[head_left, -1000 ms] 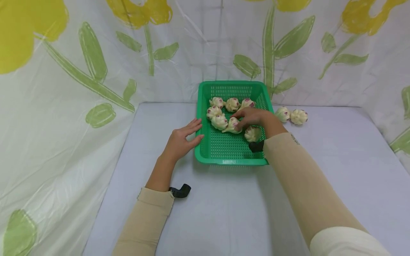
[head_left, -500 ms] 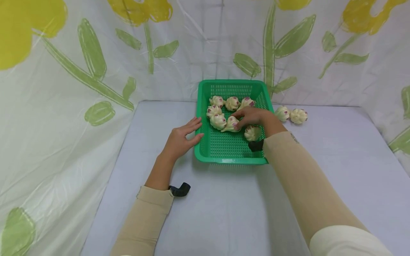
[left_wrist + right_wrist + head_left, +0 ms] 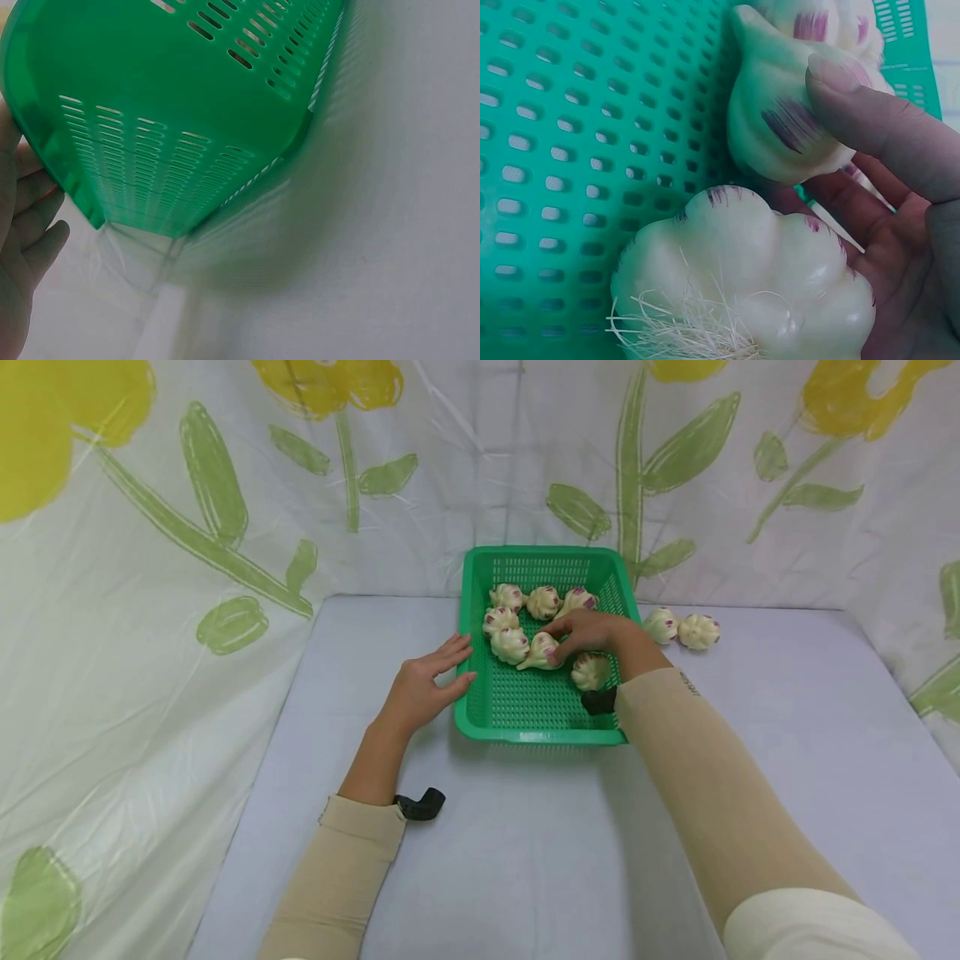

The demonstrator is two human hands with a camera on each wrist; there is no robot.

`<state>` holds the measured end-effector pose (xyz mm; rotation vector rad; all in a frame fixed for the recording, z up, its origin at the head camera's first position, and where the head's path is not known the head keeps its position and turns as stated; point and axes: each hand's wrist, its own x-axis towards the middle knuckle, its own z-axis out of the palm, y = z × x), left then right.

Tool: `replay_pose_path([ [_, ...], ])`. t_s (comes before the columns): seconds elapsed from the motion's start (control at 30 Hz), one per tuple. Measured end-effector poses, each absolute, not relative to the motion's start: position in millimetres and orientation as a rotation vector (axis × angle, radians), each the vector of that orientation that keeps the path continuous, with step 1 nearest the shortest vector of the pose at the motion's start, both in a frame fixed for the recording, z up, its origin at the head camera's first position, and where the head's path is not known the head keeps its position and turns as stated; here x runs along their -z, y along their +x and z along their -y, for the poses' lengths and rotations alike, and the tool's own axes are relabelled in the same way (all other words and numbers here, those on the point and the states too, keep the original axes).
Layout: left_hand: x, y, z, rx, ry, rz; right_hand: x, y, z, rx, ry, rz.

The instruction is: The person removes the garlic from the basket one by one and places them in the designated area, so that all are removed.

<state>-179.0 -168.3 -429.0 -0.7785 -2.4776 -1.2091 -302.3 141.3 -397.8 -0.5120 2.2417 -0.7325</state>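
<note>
Right wrist view: right hand (image 3: pixel 592 632) pinches cream, purple-streaked garlic bulb (image 3: pixel 776 97); probably light, firm, smooth; best held round belly. Left hand (image 3: pixel 426 689), fingers extended, at green perforated plastic basket (image 3: pixel 540 737).

Your R hand (image 3: pixel 592 633) is gripping a garlic bulb (image 3: pixel 542 652) in the green basket (image 3: pixel 540 737) w/ 6 other bulbs (image 3: pixel 510 645); your L hand (image 3: pixel 426 687) is touching its L rim (image 3: pixel 467 593). 2 more bulbs (image 3: pixel 699 632) are sitting on tbl (image 3: pixel 525 868), R side.

Flowered sheet (image 3: pixel 465 493) behind pale table (image 3: pixel 510 843)
</note>
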Motion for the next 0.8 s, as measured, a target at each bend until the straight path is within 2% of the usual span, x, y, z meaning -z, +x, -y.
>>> replay_pose_path([
  [0.8,429.5,-178.8,168.8,1.212,-0.78,2.48,395.3,-300.5,-141.0,0.841,-0.48,-2.178],
])
